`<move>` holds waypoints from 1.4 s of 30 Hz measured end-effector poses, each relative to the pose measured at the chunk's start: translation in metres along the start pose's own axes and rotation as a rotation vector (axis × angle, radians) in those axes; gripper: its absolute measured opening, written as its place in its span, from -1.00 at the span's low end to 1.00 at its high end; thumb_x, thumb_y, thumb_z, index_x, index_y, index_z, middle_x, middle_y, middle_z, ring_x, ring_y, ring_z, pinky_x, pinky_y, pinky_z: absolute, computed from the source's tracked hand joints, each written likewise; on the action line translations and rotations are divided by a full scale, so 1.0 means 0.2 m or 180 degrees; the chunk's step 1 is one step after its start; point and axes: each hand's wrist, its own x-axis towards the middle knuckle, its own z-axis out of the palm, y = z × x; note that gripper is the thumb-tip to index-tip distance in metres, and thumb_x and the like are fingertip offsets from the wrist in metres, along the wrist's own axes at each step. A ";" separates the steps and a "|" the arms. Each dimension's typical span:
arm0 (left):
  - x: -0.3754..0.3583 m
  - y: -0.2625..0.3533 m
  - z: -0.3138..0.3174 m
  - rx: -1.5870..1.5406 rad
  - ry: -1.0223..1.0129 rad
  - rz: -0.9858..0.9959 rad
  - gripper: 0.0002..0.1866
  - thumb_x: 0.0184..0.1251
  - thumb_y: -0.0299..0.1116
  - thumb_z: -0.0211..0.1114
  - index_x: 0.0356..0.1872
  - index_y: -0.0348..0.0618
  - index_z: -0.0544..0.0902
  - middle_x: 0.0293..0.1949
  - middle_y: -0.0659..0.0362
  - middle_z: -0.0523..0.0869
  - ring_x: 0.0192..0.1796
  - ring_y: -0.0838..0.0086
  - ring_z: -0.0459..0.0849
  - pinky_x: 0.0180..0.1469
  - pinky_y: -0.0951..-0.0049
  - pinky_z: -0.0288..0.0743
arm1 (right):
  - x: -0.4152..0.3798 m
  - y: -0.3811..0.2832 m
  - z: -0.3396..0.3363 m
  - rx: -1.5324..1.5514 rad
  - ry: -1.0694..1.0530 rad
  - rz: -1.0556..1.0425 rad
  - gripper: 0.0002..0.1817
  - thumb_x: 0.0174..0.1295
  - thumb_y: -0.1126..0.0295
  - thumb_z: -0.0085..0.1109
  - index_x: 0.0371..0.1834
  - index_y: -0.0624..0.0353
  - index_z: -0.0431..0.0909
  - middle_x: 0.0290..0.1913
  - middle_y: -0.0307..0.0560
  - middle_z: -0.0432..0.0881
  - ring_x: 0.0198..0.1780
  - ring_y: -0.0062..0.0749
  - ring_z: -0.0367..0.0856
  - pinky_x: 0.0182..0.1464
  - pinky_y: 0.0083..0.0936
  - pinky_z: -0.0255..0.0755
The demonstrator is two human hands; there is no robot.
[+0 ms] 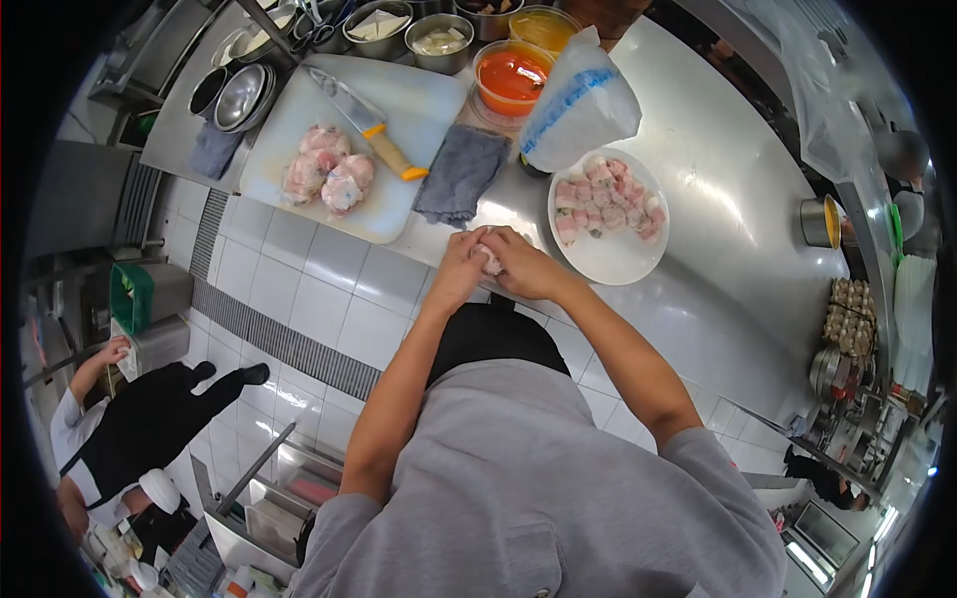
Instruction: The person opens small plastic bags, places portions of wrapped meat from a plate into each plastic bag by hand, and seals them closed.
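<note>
At the steel counter's front edge, my left hand [462, 267] and my right hand [525, 264] are closed together round a small pale pink piece of meat [490, 261]. To their right a white plate [608, 271] bears several pieces of pink and white meat [608, 197]. Just behind my hands lies a folded grey cloth [465, 171]. On the white cutting board [269, 130] at the left are a few larger raw meat pieces [324, 169] and a knife with a yellow and tan handle [389, 151].
A plastic bag [583, 110] with blue print stands behind the plate, beside an orange-red sauce tub [510, 75]. Metal bowls [241, 97] sit at the left. A co-worker [140, 419] stands at the lower left, another person [825, 480] at the far right.
</note>
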 end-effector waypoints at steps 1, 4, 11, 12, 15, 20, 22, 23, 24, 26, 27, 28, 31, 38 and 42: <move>0.00 -0.01 0.00 0.0728 0.0080 0.0387 -0.41 0.25 -0.54 0.13 0.37 -0.34 0.47 0.23 -0.04 0.41 0.25 0.12 0.51 0.34 0.31 0.43 | -0.01 -0.01 -0.02 -0.0001 -0.0001 -0.0001 -0.44 0.23 0.41 0.22 0.33 0.12 0.36 0.24 0.12 0.45 0.29 0.10 0.46 0.30 -0.15 0.41; 0.01 -0.01 -0.01 0.1415 0.0044 0.0759 -0.43 0.25 -0.56 0.18 0.35 -0.36 0.49 0.20 -0.08 0.45 0.23 0.09 0.52 0.32 0.30 0.44 | -0.03 0.01 -0.06 0.0348 -0.0120 -0.0044 -0.46 0.28 0.39 0.19 0.35 0.14 0.38 0.29 0.19 0.44 0.34 0.08 0.44 0.35 -0.12 0.37; -0.05 0.09 0.03 0.1972 0.0191 0.1110 -0.38 0.14 -0.64 0.29 0.33 -0.33 0.50 0.20 -0.12 0.48 0.21 -0.03 0.55 0.27 0.23 0.47 | 0.00 -0.01 0.03 -0.0442 0.0133 0.0083 -0.70 0.25 0.37 0.17 0.02 0.18 0.65 0.16 0.11 0.59 0.19 0.03 0.59 0.17 -0.15 0.53; -0.06 0.14 0.04 0.1958 0.0169 0.1070 -0.37 0.14 -0.64 0.28 0.33 -0.32 0.50 0.22 -0.12 0.47 0.20 -0.03 0.56 0.24 0.23 0.49 | 0.01 0.00 0.04 -0.0785 0.0100 0.0176 -0.74 0.25 0.36 0.15 -0.06 0.19 0.69 0.11 0.09 0.62 0.13 0.01 0.63 0.11 -0.14 0.56; -0.06 0.17 0.05 0.1964 0.0204 0.1196 -0.37 0.13 -0.66 0.27 0.33 -0.28 0.52 0.21 -0.05 0.49 -0.01 0.15 0.57 0.03 0.32 0.50 | 0.03 -0.04 -0.01 -0.0759 -0.0098 0.0415 -0.77 0.23 0.36 0.12 -0.17 0.19 0.72 -0.01 0.09 0.68 0.03 0.00 0.68 0.05 -0.12 0.58; -0.08 0.26 0.09 0.1913 0.0014 0.1243 -0.34 0.10 -0.69 0.25 0.34 -0.23 0.53 0.17 0.06 0.52 -0.33 0.46 0.47 -0.21 0.47 0.46 | 0.02 -0.04 -0.02 -0.0917 0.0274 0.0291 -0.80 0.12 0.35 0.18 -0.49 0.21 0.74 -0.28 0.10 0.72 -0.08 -0.03 0.72 -0.07 -0.12 0.58; -0.07 0.20 0.11 0.1894 -0.0018 0.1447 -0.33 0.10 -0.69 0.24 0.35 -0.22 0.52 0.17 0.07 0.51 -0.34 0.49 0.46 -0.22 0.48 0.46 | 0.03 -0.02 0.00 -0.0923 0.0214 0.0397 -0.81 0.11 0.35 0.19 -0.50 0.21 0.74 -0.29 0.10 0.72 -0.09 -0.03 0.72 -0.07 -0.12 0.58; -0.05 0.17 0.11 0.1879 -0.0011 0.1646 -0.33 0.10 -0.69 0.23 0.36 -0.22 0.52 0.16 0.07 0.51 -0.35 0.51 0.44 -0.22 0.50 0.46 | 0.03 -0.01 0.00 -0.0925 0.0140 0.0465 -0.81 0.09 0.36 0.20 -0.51 0.21 0.74 -0.30 0.11 0.72 -0.09 -0.03 0.72 -0.08 -0.12 0.58; -0.07 0.19 0.11 0.1878 -0.0041 0.1650 -0.33 0.10 -0.69 0.23 0.36 -0.22 0.52 0.16 0.07 0.51 -0.35 0.51 0.44 -0.22 0.50 0.46 | 0.02 -0.01 -0.01 -0.1019 0.0208 0.0352 -0.85 0.09 0.37 0.25 -0.42 0.19 0.74 -0.26 0.09 0.73 -0.15 -0.05 0.72 -0.13 -0.11 0.58; -0.09 0.24 0.09 0.1698 -0.0076 0.0910 -0.35 0.15 -0.70 0.21 0.37 -0.25 0.50 0.18 0.01 0.51 -0.28 0.37 0.54 -0.15 0.38 0.52 | -0.03 0.00 -0.03 -0.0786 0.0543 0.0086 -0.87 0.11 0.38 0.27 -0.38 0.19 0.73 -0.21 0.06 0.73 -0.15 -0.06 0.73 -0.14 -0.14 0.60; -0.09 0.24 0.08 0.1695 -0.0077 0.0917 -0.35 0.15 -0.70 0.21 0.37 -0.25 0.50 0.18 0.01 0.51 -0.28 0.37 0.54 -0.15 0.38 0.52 | -0.06 -0.02 -0.07 -0.0553 0.0863 -0.0215 -0.88 0.12 0.39 0.29 -0.33 0.18 0.71 -0.16 0.02 0.73 -0.15 -0.07 0.73 -0.15 -0.18 0.61; -0.09 0.23 0.08 0.1674 -0.0069 0.0967 -0.34 0.15 -0.70 0.20 0.37 -0.25 0.50 0.18 0.02 0.51 -0.31 0.41 0.51 -0.18 0.41 0.50 | -0.10 -0.06 -0.10 -0.0555 0.0863 -0.0214 -0.88 0.12 0.39 0.29 -0.33 0.18 0.71 -0.16 0.02 0.73 -0.15 -0.07 0.73 -0.15 -0.18 0.61; -0.09 0.22 0.07 0.1664 -0.0020 0.1037 -0.33 0.15 -0.70 0.20 0.39 -0.23 0.49 0.17 0.03 0.51 -0.34 0.45 0.48 -0.21 0.45 0.48 | -0.22 -0.10 -0.21 -0.0222 0.1630 -0.0538 -0.86 0.16 0.41 0.31 -0.22 0.14 0.67 -0.04 -0.06 0.71 -0.10 -0.10 0.73 -0.12 -0.27 0.64; -0.08 0.22 0.08 0.1578 0.0035 0.0877 -0.32 0.12 -0.66 0.19 0.39 -0.19 0.50 0.17 0.08 0.54 -0.22 0.50 0.47 -0.13 0.54 0.45 | -0.55 0.45 -0.65 -0.1634 0.2128 0.0470 -0.62 0.09 0.39 0.35 0.01 0.13 0.59 0.13 -0.06 0.63 0.20 -0.08 0.60 0.19 -0.17 0.54; -0.08 0.20 0.08 0.1646 -0.0011 0.0976 -0.32 0.12 -0.66 0.19 0.38 -0.19 0.51 0.18 0.07 0.55 -0.19 0.49 0.49 -0.11 0.55 0.45 | -0.60 0.61 -0.71 -0.1582 0.1621 0.0653 -0.51 0.08 0.38 0.34 0.12 0.15 0.48 0.18 -0.03 0.57 0.26 -0.07 0.52 0.26 -0.13 0.44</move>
